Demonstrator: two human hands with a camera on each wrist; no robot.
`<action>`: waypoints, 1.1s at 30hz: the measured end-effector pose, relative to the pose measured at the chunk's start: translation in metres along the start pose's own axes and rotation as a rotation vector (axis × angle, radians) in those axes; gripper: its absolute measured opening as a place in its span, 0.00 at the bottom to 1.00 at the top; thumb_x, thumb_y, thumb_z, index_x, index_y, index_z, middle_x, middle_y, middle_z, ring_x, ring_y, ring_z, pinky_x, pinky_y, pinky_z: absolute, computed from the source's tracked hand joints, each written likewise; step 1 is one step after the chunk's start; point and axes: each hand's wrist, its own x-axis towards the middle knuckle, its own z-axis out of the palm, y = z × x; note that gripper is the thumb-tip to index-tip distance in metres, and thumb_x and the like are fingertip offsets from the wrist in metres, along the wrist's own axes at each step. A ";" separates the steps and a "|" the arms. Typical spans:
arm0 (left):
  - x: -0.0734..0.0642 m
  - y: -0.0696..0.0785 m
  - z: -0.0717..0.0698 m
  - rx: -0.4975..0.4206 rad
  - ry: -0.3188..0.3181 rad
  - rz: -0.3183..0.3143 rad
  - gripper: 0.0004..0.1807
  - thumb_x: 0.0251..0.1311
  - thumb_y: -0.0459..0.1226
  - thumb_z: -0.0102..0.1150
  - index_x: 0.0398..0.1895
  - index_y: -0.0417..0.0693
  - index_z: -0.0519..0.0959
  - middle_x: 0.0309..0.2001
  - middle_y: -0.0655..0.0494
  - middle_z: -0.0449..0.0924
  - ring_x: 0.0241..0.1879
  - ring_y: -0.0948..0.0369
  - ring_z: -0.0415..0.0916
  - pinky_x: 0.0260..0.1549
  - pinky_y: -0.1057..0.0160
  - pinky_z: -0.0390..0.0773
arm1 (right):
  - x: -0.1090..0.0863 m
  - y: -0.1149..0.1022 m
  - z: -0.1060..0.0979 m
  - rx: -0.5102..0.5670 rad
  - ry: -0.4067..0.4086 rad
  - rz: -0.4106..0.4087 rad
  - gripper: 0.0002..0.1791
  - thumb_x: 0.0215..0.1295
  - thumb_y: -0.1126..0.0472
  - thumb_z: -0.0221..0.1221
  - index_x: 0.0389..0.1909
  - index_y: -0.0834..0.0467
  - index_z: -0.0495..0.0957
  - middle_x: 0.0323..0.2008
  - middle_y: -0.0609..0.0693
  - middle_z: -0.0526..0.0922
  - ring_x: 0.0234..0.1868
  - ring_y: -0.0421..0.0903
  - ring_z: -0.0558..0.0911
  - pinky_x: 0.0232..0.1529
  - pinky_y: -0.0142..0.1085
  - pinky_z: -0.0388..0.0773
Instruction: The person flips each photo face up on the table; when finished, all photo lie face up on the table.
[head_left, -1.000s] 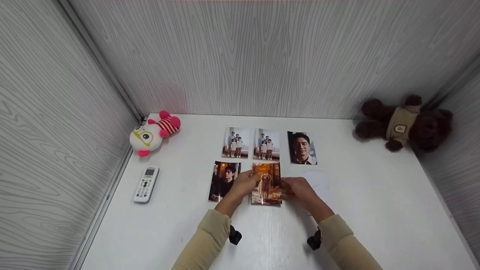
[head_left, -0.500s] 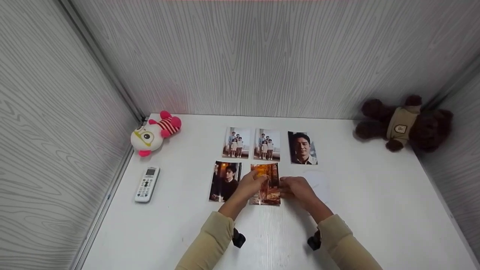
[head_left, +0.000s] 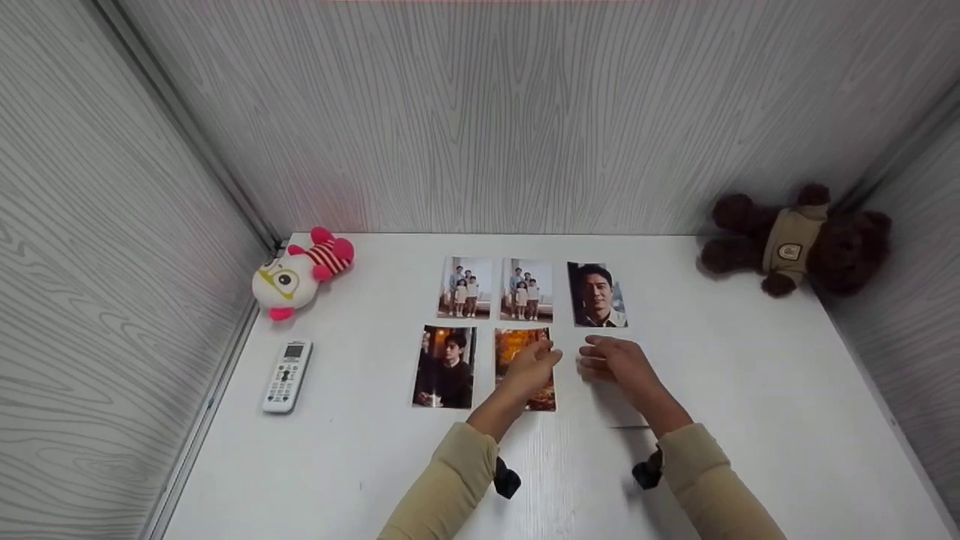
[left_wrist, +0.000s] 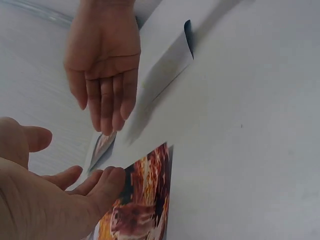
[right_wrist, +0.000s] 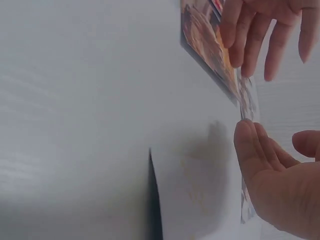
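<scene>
My left hand (head_left: pixel 529 369) hovers over the photo of a golden dog among autumn leaves (left_wrist: pixel 140 212), its fingers extended and holding nothing. Much of that print is hidden behind the hand in the head view. Across a small gap, my right hand (head_left: pixel 619 363) is held with loosely straight fingers above a blank white sheet (right_wrist: pixel 195 200), the size of a photo and with a lifted edge. Left of the dog photo lies a print of a person in a dark sweater (head_left: pixel 444 367). Behind are two matching family photos (head_left: pixel 465 288) and a portrait photo (head_left: pixel 598 295).
A pink and white plush toy (head_left: pixel 304 274) lies at the back left, with a white remote control (head_left: pixel 287 377) in front of it. At the back right a brown teddy bear (head_left: pixel 795 244) lies on its side. Grey wood-patterned walls (head_left: pixel 480 112) enclose the white table (head_left: pixel 360 450).
My left hand has let go of the dog photo and moved right across it. My right hand has come away from the photo's edge, rightward and slightly up. The head view has shifted slightly.
</scene>
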 end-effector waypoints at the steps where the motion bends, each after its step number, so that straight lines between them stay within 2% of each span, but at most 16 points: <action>1: 0.001 0.001 0.005 -0.004 0.000 -0.009 0.29 0.73 0.47 0.53 0.71 0.42 0.71 0.64 0.44 0.77 0.63 0.48 0.75 0.62 0.51 0.76 | 0.000 -0.002 -0.006 -0.009 0.003 -0.011 0.27 0.82 0.56 0.43 0.72 0.68 0.64 0.66 0.68 0.74 0.57 0.49 0.84 0.57 0.38 0.83; 5: 0.005 0.002 0.022 -0.058 -0.014 -0.043 0.28 0.73 0.47 0.54 0.69 0.42 0.73 0.62 0.46 0.78 0.55 0.53 0.78 0.54 0.55 0.80 | -0.002 -0.007 -0.029 -0.037 0.020 -0.025 0.29 0.83 0.53 0.42 0.74 0.67 0.61 0.69 0.69 0.70 0.60 0.50 0.82 0.61 0.39 0.80; 7: 0.006 0.003 0.029 -0.115 -0.028 -0.065 0.27 0.73 0.46 0.53 0.70 0.42 0.72 0.62 0.45 0.78 0.52 0.54 0.77 0.51 0.56 0.79 | -0.003 -0.007 -0.041 -0.047 0.038 -0.013 0.30 0.83 0.52 0.42 0.75 0.67 0.60 0.69 0.69 0.70 0.59 0.48 0.82 0.62 0.39 0.80; 10: 0.008 0.004 0.036 -0.190 -0.053 -0.089 0.28 0.74 0.45 0.53 0.70 0.40 0.70 0.65 0.41 0.74 0.58 0.50 0.76 0.58 0.52 0.79 | -0.005 -0.006 -0.060 -0.063 0.064 0.010 0.31 0.83 0.51 0.42 0.76 0.67 0.58 0.70 0.68 0.69 0.60 0.47 0.80 0.64 0.39 0.78; 13: 0.010 0.005 0.042 -0.246 -0.059 -0.110 0.28 0.74 0.44 0.52 0.71 0.38 0.69 0.71 0.39 0.69 0.69 0.43 0.69 0.67 0.44 0.72 | -0.007 -0.004 -0.076 -0.097 0.089 0.031 0.32 0.83 0.49 0.42 0.77 0.65 0.57 0.71 0.67 0.68 0.64 0.50 0.78 0.67 0.41 0.75; 17: 0.013 0.007 0.047 -0.321 -0.055 -0.145 0.29 0.73 0.43 0.53 0.72 0.37 0.67 0.73 0.37 0.64 0.71 0.39 0.65 0.68 0.40 0.70 | -0.011 -0.003 -0.093 -0.159 0.100 0.058 0.33 0.83 0.48 0.39 0.78 0.64 0.55 0.74 0.67 0.64 0.72 0.57 0.71 0.71 0.46 0.71; 20: 0.014 0.007 0.050 -0.374 -0.054 -0.175 0.30 0.71 0.42 0.54 0.73 0.37 0.66 0.74 0.36 0.63 0.71 0.36 0.65 0.66 0.39 0.72 | -0.015 -0.001 -0.099 -0.171 0.085 0.086 0.33 0.83 0.48 0.39 0.78 0.63 0.53 0.76 0.67 0.60 0.75 0.60 0.66 0.73 0.50 0.68; 24: 0.016 0.008 0.053 -0.431 -0.065 -0.214 0.31 0.71 0.42 0.54 0.73 0.37 0.65 0.76 0.36 0.60 0.71 0.34 0.62 0.66 0.36 0.70 | -0.017 0.000 -0.095 -0.131 0.049 0.126 0.33 0.82 0.50 0.42 0.79 0.63 0.51 0.76 0.68 0.58 0.76 0.62 0.63 0.73 0.53 0.67; 28: 0.017 0.007 0.055 -0.470 -0.086 -0.224 0.32 0.71 0.42 0.53 0.74 0.37 0.63 0.76 0.33 0.58 0.72 0.33 0.60 0.67 0.35 0.68 | -0.016 0.001 -0.090 -0.103 0.034 0.156 0.34 0.80 0.52 0.46 0.79 0.63 0.52 0.75 0.66 0.62 0.73 0.59 0.67 0.70 0.52 0.71; 33: 0.020 0.003 0.060 -0.501 -0.084 -0.214 0.31 0.72 0.40 0.50 0.74 0.36 0.63 0.74 0.29 0.59 0.72 0.32 0.60 0.66 0.37 0.70 | -0.015 0.002 -0.089 -0.087 0.045 0.168 0.32 0.80 0.53 0.46 0.78 0.63 0.55 0.69 0.62 0.69 0.63 0.51 0.75 0.63 0.46 0.77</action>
